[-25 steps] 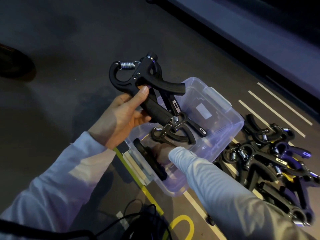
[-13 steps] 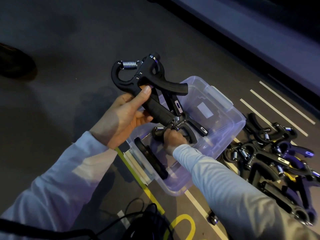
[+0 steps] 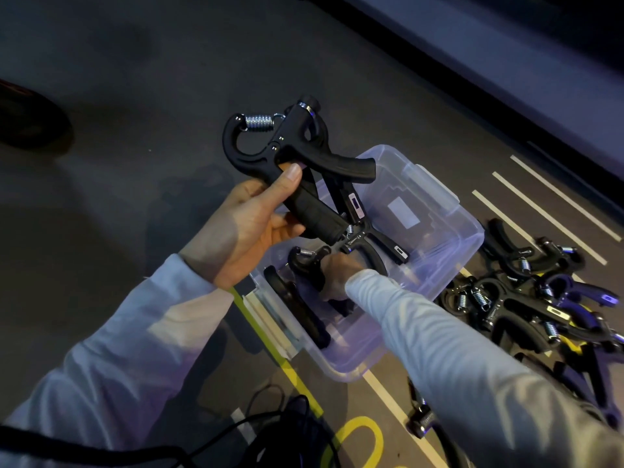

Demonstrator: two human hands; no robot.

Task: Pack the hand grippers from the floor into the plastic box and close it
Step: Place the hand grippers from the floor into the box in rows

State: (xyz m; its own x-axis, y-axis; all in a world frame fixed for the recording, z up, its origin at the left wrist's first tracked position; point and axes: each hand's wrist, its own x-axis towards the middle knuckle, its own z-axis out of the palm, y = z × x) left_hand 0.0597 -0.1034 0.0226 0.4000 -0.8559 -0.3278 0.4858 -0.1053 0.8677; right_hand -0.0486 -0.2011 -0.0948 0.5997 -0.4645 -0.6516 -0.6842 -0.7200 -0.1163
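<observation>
My left hand (image 3: 250,228) grips a black hand gripper (image 3: 297,157) by its lower handle, holding it above the clear plastic box (image 3: 435,211) on the floor. My right hand (image 3: 337,275) reaches inside the box and holds a second black hand gripper (image 3: 310,261) near the box's near end. Another gripper (image 3: 371,244) lies in the box just beyond it. A black curved piece (image 3: 297,305) sits along the box's near left wall. A pile of several hand grippers (image 3: 526,298) lies on the floor to the right of the box.
The floor carries white stripes (image 3: 547,211) and yellow markings (image 3: 358,430). Black cables (image 3: 270,430) trail at the bottom. A dark round object (image 3: 27,119) sits at the far left. A raised dark ledge (image 3: 506,62) runs along the top right.
My right hand has come up from the box's bottom and taken hold of a gripper in the box. My left hand stays almost still with its gripper.
</observation>
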